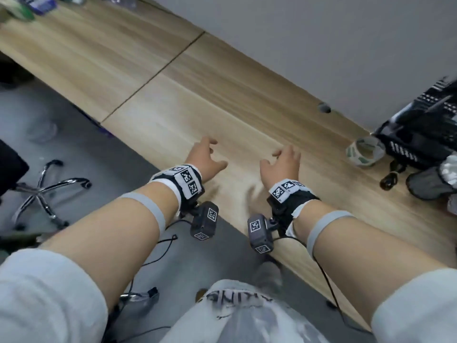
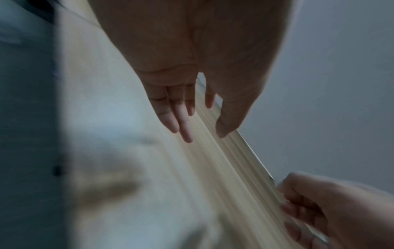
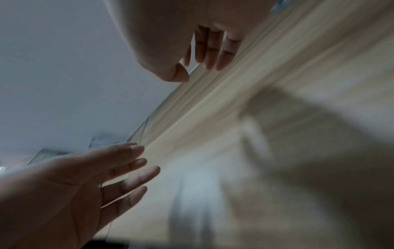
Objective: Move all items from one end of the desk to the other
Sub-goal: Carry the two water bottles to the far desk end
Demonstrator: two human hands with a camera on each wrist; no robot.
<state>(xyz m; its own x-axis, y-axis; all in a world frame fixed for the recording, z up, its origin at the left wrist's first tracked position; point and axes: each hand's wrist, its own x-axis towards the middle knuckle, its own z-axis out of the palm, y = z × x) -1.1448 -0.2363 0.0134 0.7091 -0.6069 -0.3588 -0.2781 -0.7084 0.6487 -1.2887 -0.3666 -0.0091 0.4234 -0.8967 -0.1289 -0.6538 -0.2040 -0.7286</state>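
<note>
Both my hands hover empty over the middle of the wooden desk (image 1: 173,100). My left hand (image 1: 215,154) has its fingers spread and relaxed, and so does my right hand (image 1: 272,158) beside it. At the right end stand a roll of tape (image 1: 365,151), a black mesh basket (image 1: 420,129), a dark bottle (image 1: 390,180) lying down and a grey pouch (image 1: 429,186). At the far left end lie a green item (image 1: 18,12) and a blue pack (image 1: 40,3), both blurred. The left wrist view shows my left hand (image 2: 202,133) open above the wood; the right wrist view shows my right hand (image 3: 197,70) likewise.
A grey wall (image 1: 321,40) runs along the desk's far edge, with a cable hole (image 1: 324,108) near it. A seam (image 1: 153,75) splits the desktop. An office chair base (image 1: 49,186) stands on the grey floor to my left. Cables hang from my wrists.
</note>
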